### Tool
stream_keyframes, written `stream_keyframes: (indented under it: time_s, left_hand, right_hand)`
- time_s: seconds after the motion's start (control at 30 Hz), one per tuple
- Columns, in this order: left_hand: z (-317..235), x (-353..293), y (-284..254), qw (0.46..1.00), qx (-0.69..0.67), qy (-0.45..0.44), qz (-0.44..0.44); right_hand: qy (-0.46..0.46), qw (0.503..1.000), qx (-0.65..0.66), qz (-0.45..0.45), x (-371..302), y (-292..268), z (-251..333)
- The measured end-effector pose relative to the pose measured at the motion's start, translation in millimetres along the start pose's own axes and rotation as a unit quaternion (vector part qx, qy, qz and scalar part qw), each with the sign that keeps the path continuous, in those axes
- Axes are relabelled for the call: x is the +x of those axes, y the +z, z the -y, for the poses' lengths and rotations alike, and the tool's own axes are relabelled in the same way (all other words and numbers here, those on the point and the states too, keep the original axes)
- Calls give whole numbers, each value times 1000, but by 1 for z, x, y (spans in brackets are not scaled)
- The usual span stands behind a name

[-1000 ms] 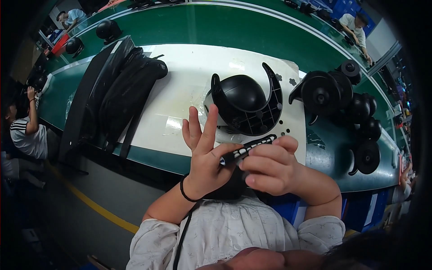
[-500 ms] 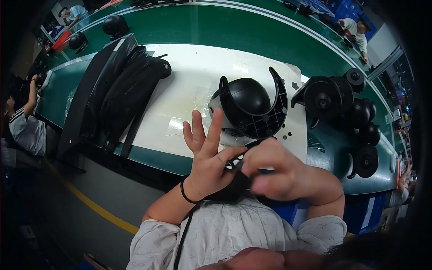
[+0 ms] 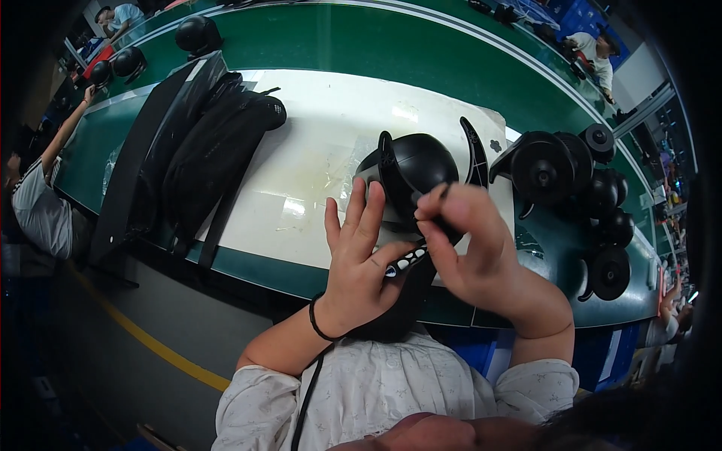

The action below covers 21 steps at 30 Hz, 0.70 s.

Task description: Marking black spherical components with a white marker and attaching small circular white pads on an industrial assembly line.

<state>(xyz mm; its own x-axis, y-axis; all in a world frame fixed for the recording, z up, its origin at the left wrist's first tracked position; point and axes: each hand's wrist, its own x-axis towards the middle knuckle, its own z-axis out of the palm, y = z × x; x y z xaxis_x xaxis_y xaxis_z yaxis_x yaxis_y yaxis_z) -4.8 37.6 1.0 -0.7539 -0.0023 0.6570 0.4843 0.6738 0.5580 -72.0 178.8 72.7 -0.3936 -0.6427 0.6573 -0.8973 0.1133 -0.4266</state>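
My left hand [image 3: 359, 259], fingers spread upward, grips a black strip with white oval spots [image 3: 410, 260] under its thumb. Just beyond stands a black rounded housing [image 3: 423, 161] with curved, horn-like arms, resting on the white mat [image 3: 316, 173]. My right hand [image 3: 470, 244] is at the housing's near right side, thumb and forefinger pinched close to its curved arm. Whatever those fingertips hold is too small and dark to make out. Dark material hangs below the strip, in front of my shirt, partly hidden by my left hand.
A long black case with a mesh bag [image 3: 226, 143] lies left of the mat. Several black round parts [image 3: 545, 169] stand on the green table at right. More black domes [image 3: 197, 36] sit at the far left. A co-worker [image 3: 45, 203] reaches in from the left.
My right hand has moved up and forward to the housing. The housing's curved arms have turned, the right one now standing more edge-on. At left, the co-worker's arm has stretched farther out.
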Motion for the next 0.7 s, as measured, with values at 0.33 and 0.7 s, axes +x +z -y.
stream_keyframes:
  time_s: [0.33,0.7]
  left_hand:
    - [0,1,4,1000,4,-1,-10]
    - [6,-3,6,1000,-3,4,-10]
  right_hand:
    - [65,996,52,26,17,-16,-5]
    - [155,979,100,89,58,0,-28]
